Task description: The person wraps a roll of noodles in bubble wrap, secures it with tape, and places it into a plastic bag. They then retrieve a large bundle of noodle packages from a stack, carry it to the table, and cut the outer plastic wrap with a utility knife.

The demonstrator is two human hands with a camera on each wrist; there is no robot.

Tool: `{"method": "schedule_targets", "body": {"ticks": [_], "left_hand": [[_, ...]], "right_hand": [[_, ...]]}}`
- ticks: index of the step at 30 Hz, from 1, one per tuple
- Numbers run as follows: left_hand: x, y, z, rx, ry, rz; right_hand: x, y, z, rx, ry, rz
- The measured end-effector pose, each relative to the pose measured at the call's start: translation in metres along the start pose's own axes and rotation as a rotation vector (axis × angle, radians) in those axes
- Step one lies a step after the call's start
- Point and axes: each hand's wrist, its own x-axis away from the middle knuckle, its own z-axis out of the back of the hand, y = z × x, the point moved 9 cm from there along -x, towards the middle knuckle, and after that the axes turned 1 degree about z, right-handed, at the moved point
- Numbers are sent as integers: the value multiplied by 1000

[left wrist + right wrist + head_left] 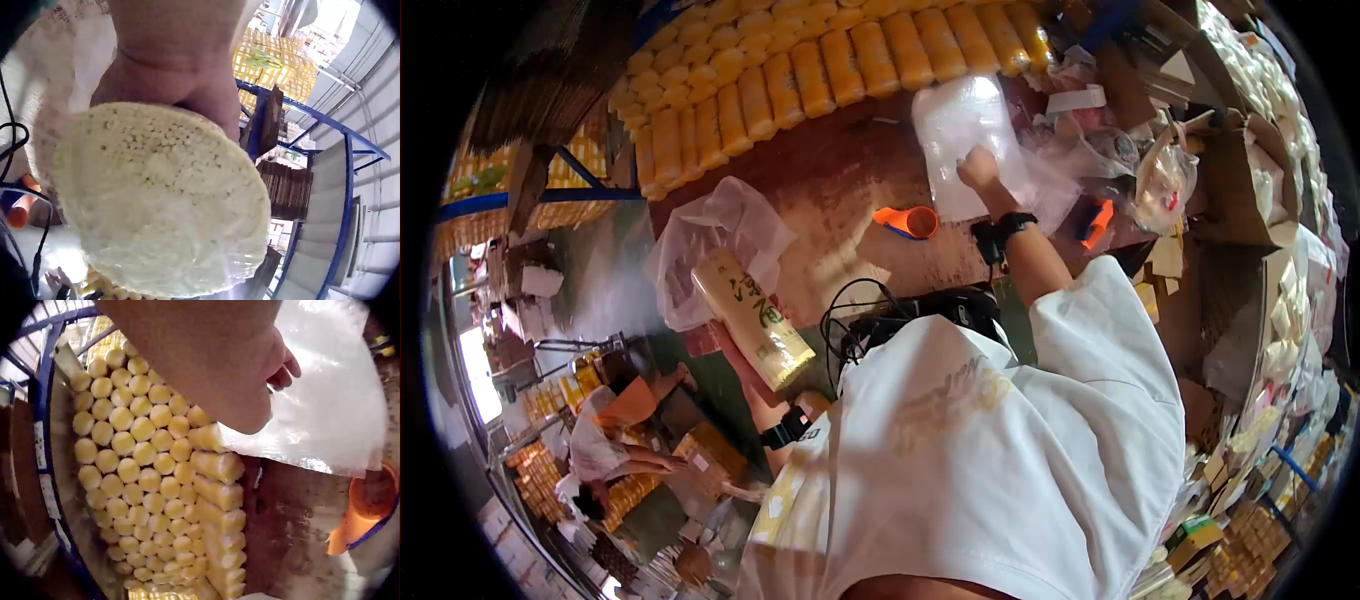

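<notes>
A cylindrical pack of dried noodles (752, 318), wrapped in gold printed film, slants in my left hand (745, 372), which grips it from beneath. Its round end, packed with pale noodle ends (162, 187), fills much of the left wrist view and hides most of the fingers. An opened-out clear plastic bag (690, 250) lies around the pack's far end. My right hand (978, 168) rests with curled fingers over a stack of clear plastic bags (945, 110). In the right wrist view its fingertips (286, 374) overlap the plastic sheet; I cannot tell whether they pinch a bag.
Stacked yellow noodle packs (840, 70) line the back of the reddish table (820, 240). An orange hollow piece with a blue edge (910, 222) lies mid-table. Another orange and dark tool (1097, 222) is to the right. Cardboard boxes (1260, 180) stand beyond. Another person (605, 440) works at lower left.
</notes>
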Motion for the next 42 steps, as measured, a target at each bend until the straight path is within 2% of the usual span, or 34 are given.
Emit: {"method": "schedule_targets", "body": {"ticks": [2,3,5,6,8,9,10,11,13,14,15,17,19,20,21,22,23,26,29,30,31,33,34,37,40,41,42], "left_hand": [[4,13,-10,-34,78,-40],[0,17,-7,-66,37,-32],[-14,28,1,-136,-49,-18],[-14,23,-5,-43,-115,73],[-16,28,-33,-97,-246,78],[-20,33,-44,-126,-311,77],[-35,27,-33,-85,-414,203],[-43,27,-36,-90,-398,225],[-41,17,-51,-102,-358,274],[-14,34,-76,-361,-320,38],[-8,29,-87,-333,-359,105],[-15,17,-106,-274,-442,240],[-37,9,-96,-338,-428,255],[-61,-1,-74,-355,-434,276],[-81,-10,-57,-371,-442,297],[-81,-17,-63,-231,-538,407],[-83,-20,-55,-249,-508,393],[-76,-21,-53,-288,-443,374],[-74,-23,-48,-336,-467,382],[-62,-16,-54,-374,-486,358],[-51,-7,-61,-412,-500,334],[-28,6,-83,-516,-551,343],[-22,8,-89,-568,-576,347],[-33,7,-94,-871,-721,255],[-57,10,-82,-1230,-556,20],[-63,7,-75,-1247,-517,47],[-68,6,-67,-1265,-477,74]], "right_hand": [[5,14,13,-130,16,36],[15,27,19,-253,-20,-58],[35,33,48,-617,72,-127],[47,22,78,-533,187,-138],[73,-18,146,-365,413,-156],[84,-51,167,-391,407,-105],[96,-89,184,-415,396,-54],[107,-124,189,-438,379,-2],[133,-200,186,-219,505,248],[139,-233,167,-229,286,214],[149,-260,147,-236,70,179],[176,-296,114,-378,42,456],[203,-321,97,-515,-149,415],[223,-333,122,-575,-292,304],[225,-331,116,-695,-334,308],[222,-324,104,-814,-375,311],[221,-317,89,-936,-419,314],[202,-274,18,-1074,-532,105],[212,-265,71,-1437,-313,-262],[203,-254,68,-1458,-306,-346],[203,-254,86,-1514,-182,-373],[174,-245,76,-1564,-185,-294],[176,-253,91,-1565,-178,-304],[177,-281,132,-1188,-32,5],[177,-302,156,-1127,109,297],[178,-308,163,-1104,160,410],[183,-317,169,-1055,77,416]]}}
